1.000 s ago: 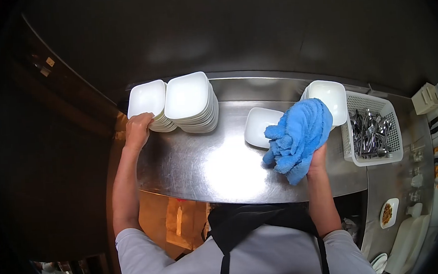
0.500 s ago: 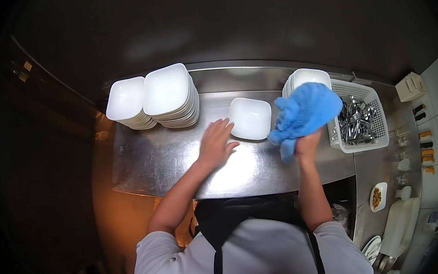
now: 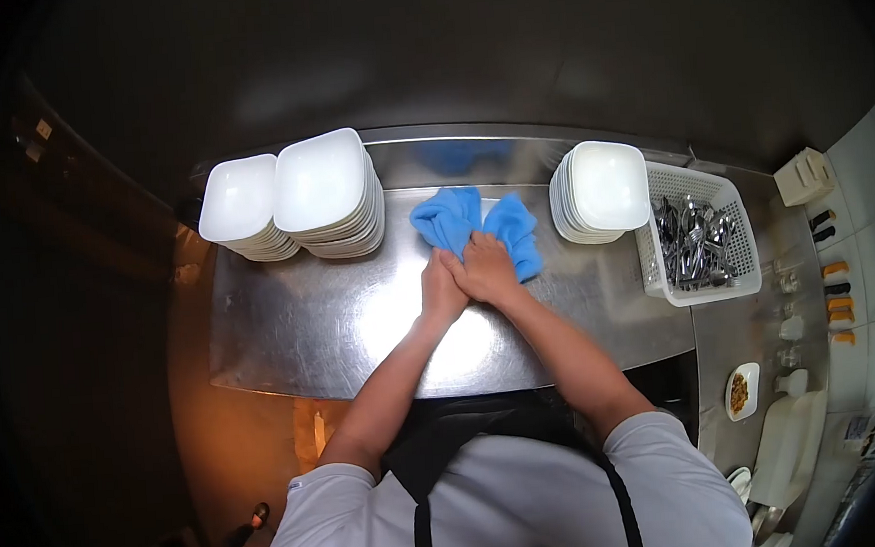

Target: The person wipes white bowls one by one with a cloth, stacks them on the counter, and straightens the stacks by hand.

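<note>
A blue cloth (image 3: 447,219) is bunched over a square white bowl at the middle of the steel counter. Only a thin strip of the bowl's white rim (image 3: 491,204) shows between the folds. My right hand (image 3: 488,268) is closed on the cloth, pressing it into the bowl. Tight beside it, my left hand (image 3: 442,291) is closed at the bowl's near left edge, its fingertips partly hidden by the cloth and my right hand. To the right stands a stack of white bowls (image 3: 610,185).
Two tall stacks of square white bowls, one (image 3: 240,198) beside the other (image 3: 320,180), stand at the back left. A white perforated basket (image 3: 667,285) of cutlery (image 3: 696,243) is at the right. Further right is a small dish of food (image 3: 742,392) on a side counter.
My right hand has brought the blue cloth left and down from above the right-hand stack onto the middle bowl. My left hand has closed in beside it, from open fingers to a grip.
</note>
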Demonstrator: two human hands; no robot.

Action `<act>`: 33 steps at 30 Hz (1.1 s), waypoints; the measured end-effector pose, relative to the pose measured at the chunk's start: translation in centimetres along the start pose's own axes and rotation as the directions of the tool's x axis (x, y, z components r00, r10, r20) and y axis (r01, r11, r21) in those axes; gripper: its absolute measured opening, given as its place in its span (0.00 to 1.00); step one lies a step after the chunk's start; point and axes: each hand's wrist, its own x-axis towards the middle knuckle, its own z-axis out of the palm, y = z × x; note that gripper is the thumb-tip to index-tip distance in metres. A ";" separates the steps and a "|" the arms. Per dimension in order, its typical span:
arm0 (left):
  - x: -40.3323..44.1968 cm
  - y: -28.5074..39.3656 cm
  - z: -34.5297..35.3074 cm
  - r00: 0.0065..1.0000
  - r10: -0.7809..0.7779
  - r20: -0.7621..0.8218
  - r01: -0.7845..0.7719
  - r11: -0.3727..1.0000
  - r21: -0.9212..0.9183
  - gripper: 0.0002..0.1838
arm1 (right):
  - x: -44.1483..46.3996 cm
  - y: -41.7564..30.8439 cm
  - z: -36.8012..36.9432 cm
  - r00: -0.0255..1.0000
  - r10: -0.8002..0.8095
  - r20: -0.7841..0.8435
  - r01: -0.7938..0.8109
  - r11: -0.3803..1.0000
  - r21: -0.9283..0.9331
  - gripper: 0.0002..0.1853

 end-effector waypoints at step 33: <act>1.3 6.0 -1.4 0.894 0.041 0.446 -0.217 0.911 0.352 0.17 | -7.7 1.0 -14.0 0.662 0.360 -0.657 0.476 0.475 0.740 0.37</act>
